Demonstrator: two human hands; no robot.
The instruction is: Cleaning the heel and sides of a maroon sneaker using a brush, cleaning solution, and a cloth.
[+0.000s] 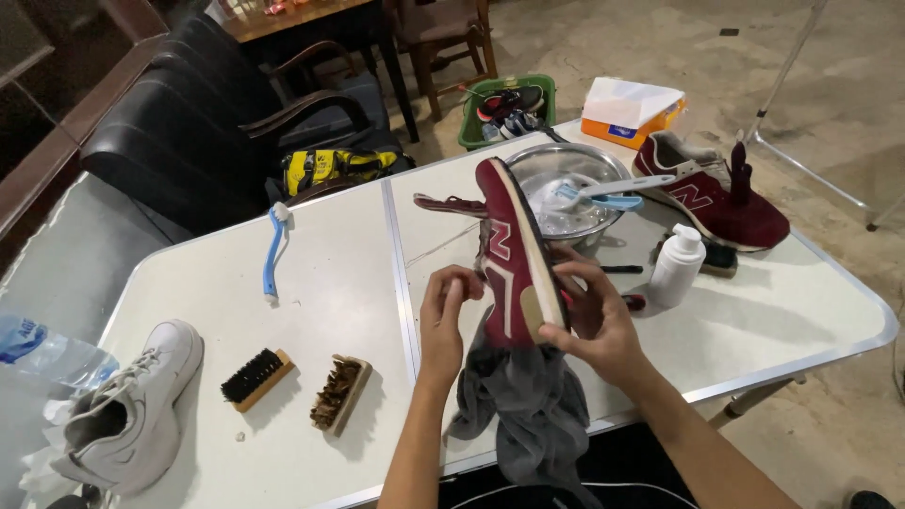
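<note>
I hold a maroon sneaker [507, 259] upright over the white table [339, 283], its heel down and its tan sole turned to the right. My right hand [586, 316] grips it at the heel and sole. My left hand [445, 311] touches the sneaker's side and the grey cloth [523, 410] that hangs below the shoe over the table's near edge. The matching maroon sneaker [716, 193] lies at the far right of the table.
A metal bowl [570, 184] with a blue-handled brush [603, 193] stands behind the shoe; a white bottle [677, 266] is to its right. Two wooden brushes [256, 377] [339, 393], a blue brush [274, 250] and a white sneaker [127, 415] lie left. A black chair [207, 123] stands beyond.
</note>
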